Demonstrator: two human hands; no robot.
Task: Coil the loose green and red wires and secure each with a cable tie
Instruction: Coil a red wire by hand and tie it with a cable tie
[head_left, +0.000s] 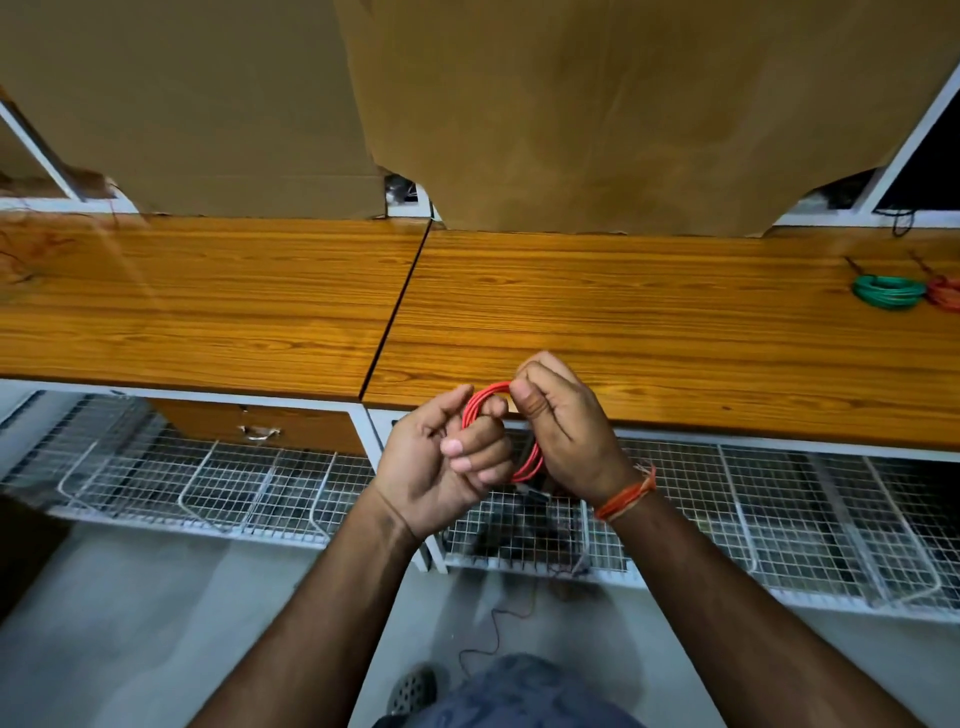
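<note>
Nearest the camera, a thin dark wire (493, 631) is seen trailing over the grey floor (130, 623), close to a round perforated drain cover (414, 691). Above it, a red wire coil (480, 402) is held upright between both hands, just in front of the counter's front edge. The left hand (441, 467) is turned palm up, its grip curled round the lower left part of the coil, with fingers passing through the loop. The right hand (563, 434) is closed over the coil's right side, and the top of the loop is pinched between thumb and fingers; an orange thread band (626, 493) is worn at that wrist. Under the hands, white wire-mesh trays (208, 488) are ranged below the counter (623, 322), which is surfaced in orange wood grain and divided by a dark seam. Far to the right on the counter, a green wire coil (888, 292) is laid flat, touching or just beside a second red coil (945, 293) (cut off by the frame edge). Whether ties are fitted on any coil cannot be told. Behind everything, large cardboard sheets (623, 114) are stood against the counter's back.
</note>
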